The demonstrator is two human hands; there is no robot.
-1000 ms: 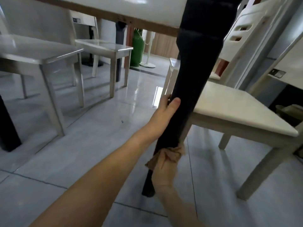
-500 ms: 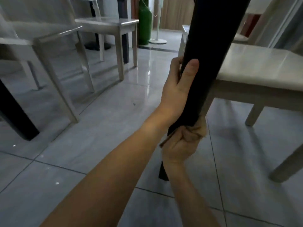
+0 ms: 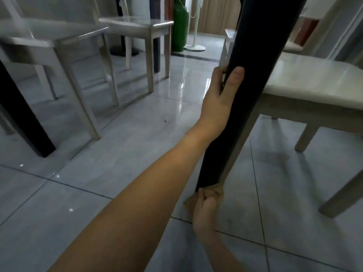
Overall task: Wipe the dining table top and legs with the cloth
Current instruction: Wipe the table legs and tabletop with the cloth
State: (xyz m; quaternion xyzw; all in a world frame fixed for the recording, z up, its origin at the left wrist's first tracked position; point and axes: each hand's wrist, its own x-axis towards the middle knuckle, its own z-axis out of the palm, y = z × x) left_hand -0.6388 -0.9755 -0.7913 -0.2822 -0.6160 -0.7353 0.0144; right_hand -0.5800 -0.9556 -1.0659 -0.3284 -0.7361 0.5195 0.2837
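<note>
The left grip [image 3: 220, 101] clasps the black table leg [image 3: 255, 85] at the middle of the frame. Lower, the right grip [image 3: 206, 207] clenches the brown cloth [image 3: 215, 190] against the leg's foot, near the tiled floor [image 3: 117, 154].

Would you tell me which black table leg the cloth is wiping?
The near leg, right of centre: the left hand grips it and the right hand holds the cloth at its foot. The far-left leg is untouched.

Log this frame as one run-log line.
step: wiping table leg | left hand: grips leg | right hand: holds cloth at leg's foot
</note>
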